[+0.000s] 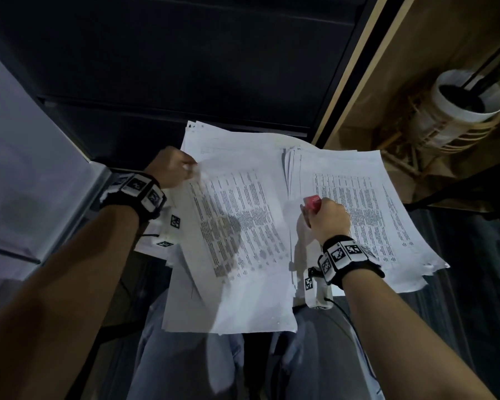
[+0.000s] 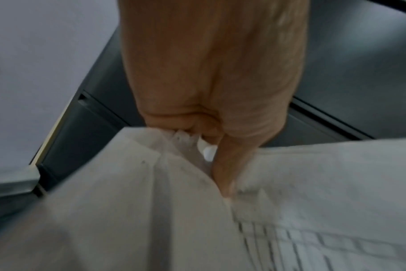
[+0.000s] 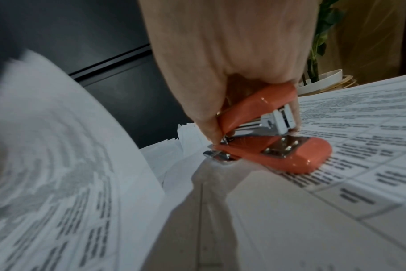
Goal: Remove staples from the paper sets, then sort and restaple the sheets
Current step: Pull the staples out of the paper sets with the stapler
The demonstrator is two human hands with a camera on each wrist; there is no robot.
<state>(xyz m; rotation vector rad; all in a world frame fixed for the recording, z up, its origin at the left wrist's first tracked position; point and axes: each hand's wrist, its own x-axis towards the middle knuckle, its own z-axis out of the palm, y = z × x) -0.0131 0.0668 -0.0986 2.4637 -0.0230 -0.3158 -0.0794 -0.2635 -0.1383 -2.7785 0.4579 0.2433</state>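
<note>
Two heaps of printed sheets lie over my lap. My left hand (image 1: 177, 168) pinches the crumpled upper corner of the left paper set (image 1: 237, 226), lifting its top sheets; the left wrist view shows my left hand (image 2: 206, 143) with thumb and fingers closed on that paper corner (image 2: 181, 139). My right hand (image 1: 326, 217) grips a small red stapler (image 1: 312, 202) over the inner edge of the right paper stack (image 1: 367, 215). In the right wrist view the stapler (image 3: 267, 139) stands with its jaws apart, base resting on the printed sheet (image 3: 359, 146), my right hand (image 3: 234, 91) wrapped around its top.
A dark cabinet (image 1: 185, 67) rises just behind the papers. A grey surface (image 1: 26, 168) lies at the left. On the wooden floor at the right stands a white plant pot (image 1: 462, 99). My legs (image 1: 191, 365) are under the sheets.
</note>
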